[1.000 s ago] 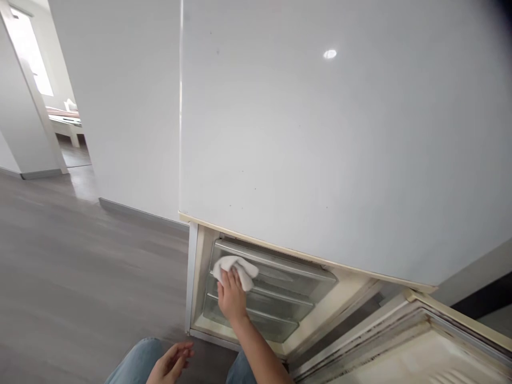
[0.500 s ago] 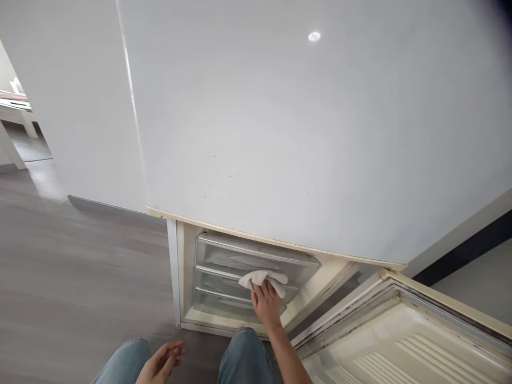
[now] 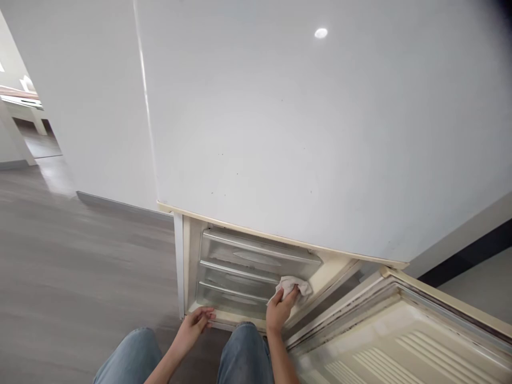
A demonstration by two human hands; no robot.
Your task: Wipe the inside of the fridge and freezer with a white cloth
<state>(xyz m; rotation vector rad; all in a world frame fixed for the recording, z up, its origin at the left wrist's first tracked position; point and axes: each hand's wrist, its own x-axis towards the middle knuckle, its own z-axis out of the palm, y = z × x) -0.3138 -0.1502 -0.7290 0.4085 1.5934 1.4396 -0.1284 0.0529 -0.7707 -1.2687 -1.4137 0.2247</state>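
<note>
My right hand point(image 3: 280, 312) grips a crumpled white cloth point(image 3: 296, 286) against the right side of the freezer compartment, by the ends of the clear drawers point(image 3: 236, 282). Part of the cloth is hidden behind my fingers. At the lower left of the opening, my left hand point(image 3: 197, 322) is beside the bottom edge of the frame, its fingers loosely bent and apart with nothing in them. Whether they touch the frame I cannot tell.
The lower door point(image 3: 400, 341) is swung wide on the right, with dark marks along its seal. Above is the upper white door point(image 3: 256, 122). My knees point(image 3: 245, 354) are close in front of the opening. Grey flooring point(image 3: 88, 266) spreads to the left.
My right hand has moved the cloth from the middle of the drawers to the right side and slightly down. My left hand has come up and right to the frame's lower edge.
</note>
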